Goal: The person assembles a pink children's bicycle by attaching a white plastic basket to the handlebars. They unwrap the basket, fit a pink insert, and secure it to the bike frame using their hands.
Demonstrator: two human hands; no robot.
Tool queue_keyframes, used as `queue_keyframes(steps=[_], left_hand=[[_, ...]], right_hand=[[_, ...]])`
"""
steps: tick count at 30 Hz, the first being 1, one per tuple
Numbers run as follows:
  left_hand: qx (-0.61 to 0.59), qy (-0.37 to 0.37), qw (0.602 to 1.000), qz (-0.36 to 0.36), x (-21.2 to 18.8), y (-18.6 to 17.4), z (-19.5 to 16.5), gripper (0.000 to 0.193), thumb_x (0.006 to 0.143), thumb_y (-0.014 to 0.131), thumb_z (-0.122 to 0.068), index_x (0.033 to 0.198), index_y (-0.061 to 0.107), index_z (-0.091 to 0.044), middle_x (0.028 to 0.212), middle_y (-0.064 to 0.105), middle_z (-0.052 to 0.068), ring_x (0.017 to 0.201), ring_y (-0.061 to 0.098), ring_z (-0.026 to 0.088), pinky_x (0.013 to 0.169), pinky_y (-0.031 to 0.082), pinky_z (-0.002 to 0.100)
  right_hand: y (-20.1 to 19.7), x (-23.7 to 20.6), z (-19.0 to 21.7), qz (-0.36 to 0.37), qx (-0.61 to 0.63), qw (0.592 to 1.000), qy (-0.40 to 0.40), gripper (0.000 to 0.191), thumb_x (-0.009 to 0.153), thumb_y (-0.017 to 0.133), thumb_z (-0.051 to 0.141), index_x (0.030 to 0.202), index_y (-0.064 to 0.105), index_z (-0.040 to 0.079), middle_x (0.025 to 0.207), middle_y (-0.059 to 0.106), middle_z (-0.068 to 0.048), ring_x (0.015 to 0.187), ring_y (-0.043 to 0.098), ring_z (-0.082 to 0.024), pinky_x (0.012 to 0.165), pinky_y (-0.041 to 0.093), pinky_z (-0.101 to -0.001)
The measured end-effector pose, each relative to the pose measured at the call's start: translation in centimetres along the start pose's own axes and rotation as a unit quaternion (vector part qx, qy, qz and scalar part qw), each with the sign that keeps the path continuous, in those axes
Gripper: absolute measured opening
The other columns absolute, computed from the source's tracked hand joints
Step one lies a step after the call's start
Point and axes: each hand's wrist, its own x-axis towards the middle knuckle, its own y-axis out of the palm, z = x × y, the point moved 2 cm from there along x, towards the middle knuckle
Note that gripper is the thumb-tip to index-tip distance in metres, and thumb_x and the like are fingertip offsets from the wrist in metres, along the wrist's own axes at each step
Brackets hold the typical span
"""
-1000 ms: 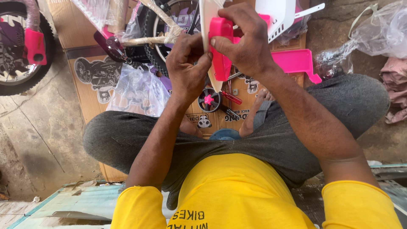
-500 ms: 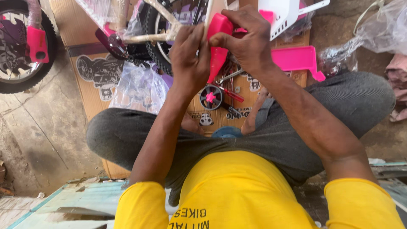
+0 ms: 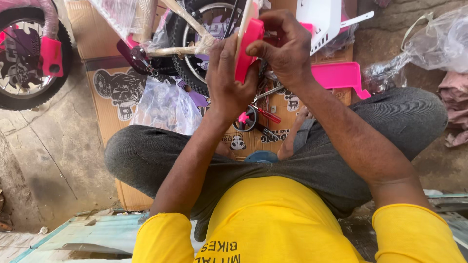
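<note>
Both hands grip 1 pink guard, held upright just above the flattened carton. The left hand wraps its lower edge, fingers pressed together. The right hand pinches its top between thumb and curled fingers. Behind the guard stands a wheel; a screwdriver lies below it.

Bare floor at the left of the frame leaves open room. The upper middle is crowded: wrapped bicycle wheel, plastic bag, tools on cardboard between the knees.
</note>
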Motion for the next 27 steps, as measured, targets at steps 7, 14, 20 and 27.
queue_keyframes(steps=[7, 14, 20, 27], left_hand=[[-0.021, -0.006, 0.995, 0.093, 1.3, -2.4, 1.8, 0.059, 0.098, 0.083, -0.011, 0.145, 0.048, -0.002, 0.121, 0.059, 0.014, 0.099, 0.070, 0.024, 0.079, 0.066, 0.030], [-0.099, 0.021, 0.985, 0.137, 1.9, -3.5, -0.1, 0.057, 0.097, 0.082, -0.013, 0.145, 0.051, -0.005, 0.118, 0.063, 0.013, 0.098, 0.069, 0.029, 0.087, 0.058, 0.041], [0.037, -0.042, 0.992, 0.112, 0.0, -0.9, 0.6, 0.053, 0.105, 0.073, -0.024, 0.146, 0.046, -0.003, 0.111, 0.063, 0.014, 0.090, 0.067, 0.029, 0.073, 0.057, 0.040], [0.024, -0.036, 0.999, 0.003, -1.1, 2.7, 2.6, 0.046, 0.110, 0.061, -0.026, 0.146, 0.047, -0.002, 0.111, 0.063, 0.013, 0.093, 0.067, 0.027, 0.074, 0.057, 0.039]], right_hand=[[-1.4, 0.7, 3.8, 0.022, -0.376, 0.912, -0.162, 0.064, 0.092, 0.087, 0.046, 0.138, 0.061, 0.010, 0.131, 0.063, -0.011, 0.117, 0.067, -0.019, 0.098, 0.063, -0.0298], [-3.0, 1.3, 4.9, 0.120, -0.180, 0.973, -0.076, 0.088, 0.097, 0.078, 0.058, 0.151, 0.037, 0.002, 0.132, 0.064, -0.015, 0.122, 0.069, -0.021, 0.103, 0.062, -0.0322], [-1.5, 0.0, 3.1, 0.033, -0.246, 0.960, -0.125, 0.081, 0.105, 0.075, 0.059, 0.150, 0.040, 0.001, 0.115, 0.071, -0.011, 0.104, 0.077, -0.019, 0.087, 0.067, -0.0284], [-2.4, 2.8, 2.4, 0.038, -0.377, 0.925, 0.019, 0.078, 0.092, 0.075, 0.061, 0.142, 0.054, 0.006, 0.102, 0.071, -0.011, 0.091, 0.074, -0.020, 0.079, 0.062, -0.0326]])
